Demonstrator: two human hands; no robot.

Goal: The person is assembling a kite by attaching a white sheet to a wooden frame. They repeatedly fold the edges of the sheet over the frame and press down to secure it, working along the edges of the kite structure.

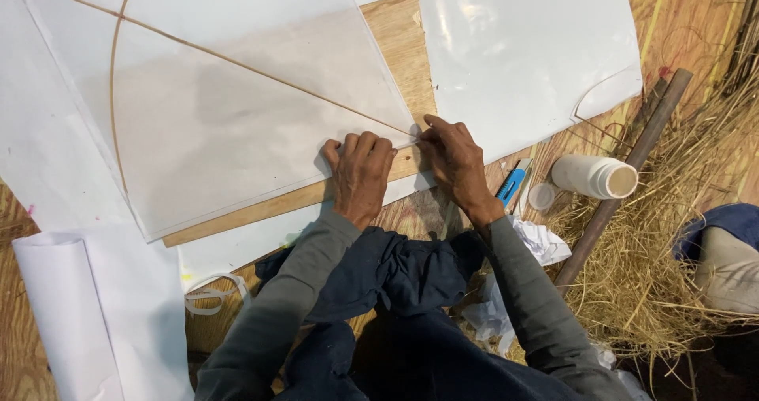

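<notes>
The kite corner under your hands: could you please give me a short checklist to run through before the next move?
1. Left hand pressing flat on the white kite sheet: ok.
2. Right hand fingertips at the corner where the thin stick ends: ok.
3. Wooden board under the corner: ok.
4. Blue cutter beside the right wrist, apart from the fingers: ok.
5. White bottle lying on its side, cap off: not ok.
6. Corner fold stuck down: cannot tell.

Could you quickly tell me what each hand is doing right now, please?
Left hand: fingers curled, pressing the kite paper flat.
Right hand: fingertips pinching the paper's corner.
</notes>
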